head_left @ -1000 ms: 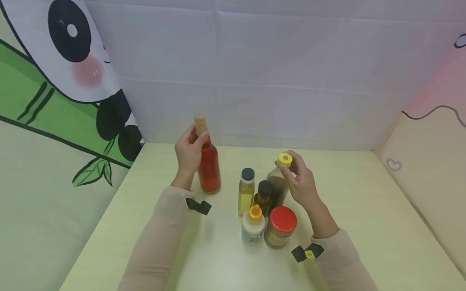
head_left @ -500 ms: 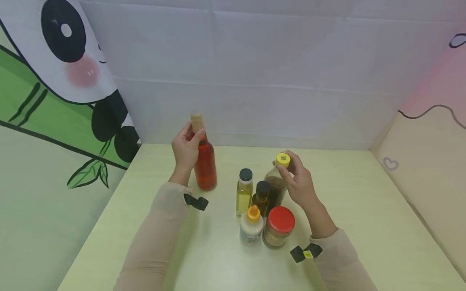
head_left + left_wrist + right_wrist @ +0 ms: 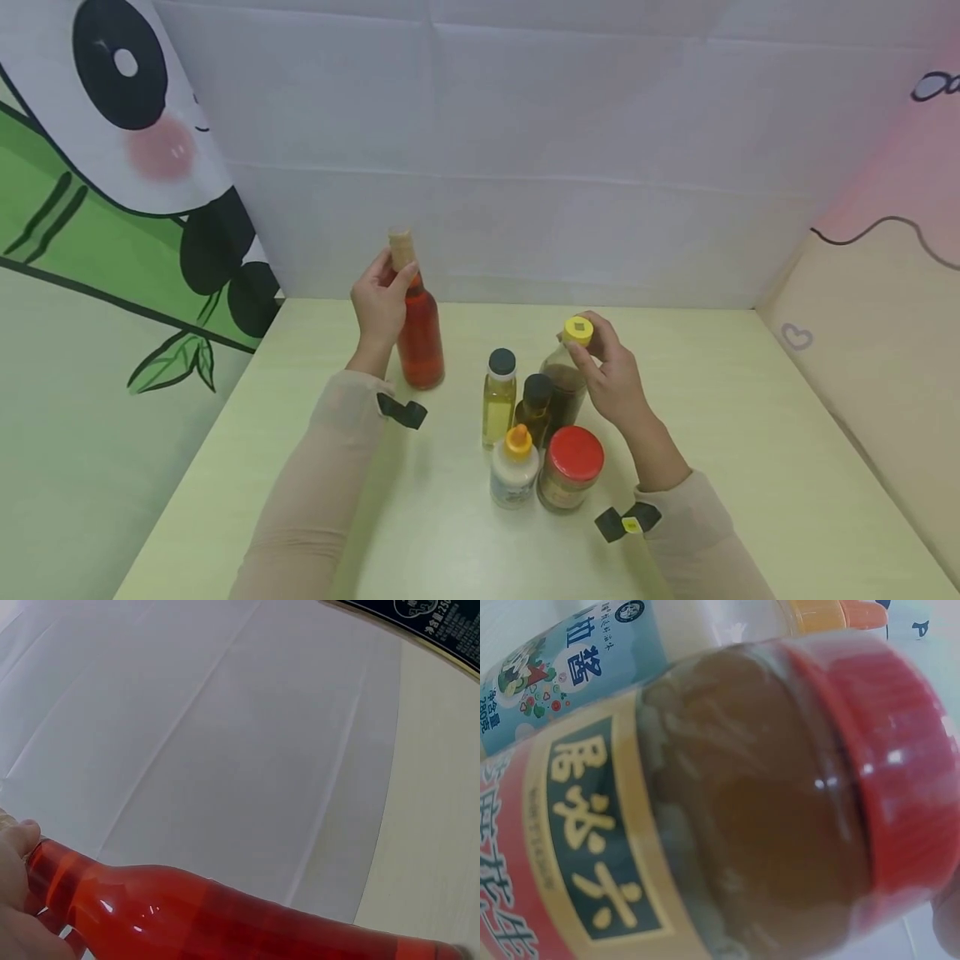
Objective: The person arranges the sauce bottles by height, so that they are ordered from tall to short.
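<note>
A red bottle (image 3: 422,342) with a tan cap stands upright toward the back left, and my left hand (image 3: 381,304) grips its neck just under the cap. In the left wrist view the fingers and thumb (image 3: 22,836) are round the neck of the red bottle (image 3: 172,915). My right hand (image 3: 613,371) pinches the yellow cap (image 3: 578,330) of a dark-filled bottle (image 3: 566,387) at the back of a cluster. The right wrist view is filled by the red-lidded jar (image 3: 757,795), with a sliver of the right hand (image 3: 949,919) at its lower right edge.
In front of the dark-filled bottle stand a yellow oil bottle (image 3: 498,408), a small dark-capped bottle (image 3: 535,412), a white squeeze bottle (image 3: 514,475) with an orange tip and the red-lidded jar (image 3: 572,467). A pale wall (image 3: 510,233) rises behind the table (image 3: 675,350).
The whole head view has shifted slightly left. Both hands keep their grips, and the red bottle stands slightly farther back; the cluster's arrangement looks the same.
</note>
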`<state>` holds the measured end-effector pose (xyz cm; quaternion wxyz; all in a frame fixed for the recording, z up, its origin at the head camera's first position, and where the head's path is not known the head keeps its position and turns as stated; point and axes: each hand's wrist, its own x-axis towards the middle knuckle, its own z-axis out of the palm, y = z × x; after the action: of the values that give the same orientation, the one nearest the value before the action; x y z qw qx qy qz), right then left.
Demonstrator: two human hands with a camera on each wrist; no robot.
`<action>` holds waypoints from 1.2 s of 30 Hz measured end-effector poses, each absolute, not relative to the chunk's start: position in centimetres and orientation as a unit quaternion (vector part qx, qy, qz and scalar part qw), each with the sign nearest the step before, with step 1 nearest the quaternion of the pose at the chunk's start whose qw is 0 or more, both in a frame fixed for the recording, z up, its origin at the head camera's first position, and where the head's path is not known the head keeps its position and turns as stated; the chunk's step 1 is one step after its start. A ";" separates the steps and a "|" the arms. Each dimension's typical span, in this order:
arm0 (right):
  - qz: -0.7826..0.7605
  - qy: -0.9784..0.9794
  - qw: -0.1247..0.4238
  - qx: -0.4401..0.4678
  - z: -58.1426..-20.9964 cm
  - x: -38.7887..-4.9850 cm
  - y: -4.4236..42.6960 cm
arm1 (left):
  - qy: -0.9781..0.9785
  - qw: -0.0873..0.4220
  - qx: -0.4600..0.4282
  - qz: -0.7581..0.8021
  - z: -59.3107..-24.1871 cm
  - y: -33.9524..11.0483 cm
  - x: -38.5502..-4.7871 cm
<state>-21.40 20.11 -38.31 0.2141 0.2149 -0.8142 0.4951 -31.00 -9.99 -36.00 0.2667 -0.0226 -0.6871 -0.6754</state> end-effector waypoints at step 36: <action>0.494 -0.817 0.205 0.216 -38.3 -21.5 19.8 | -0.690 0.290 -0.027 -0.662 -36.4 -10.2 -33.3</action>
<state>-21.55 19.79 -38.27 0.2046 0.2163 -0.8168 0.4941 -33.27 -10.24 -36.44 0.2896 -0.0273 -0.6904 -0.6623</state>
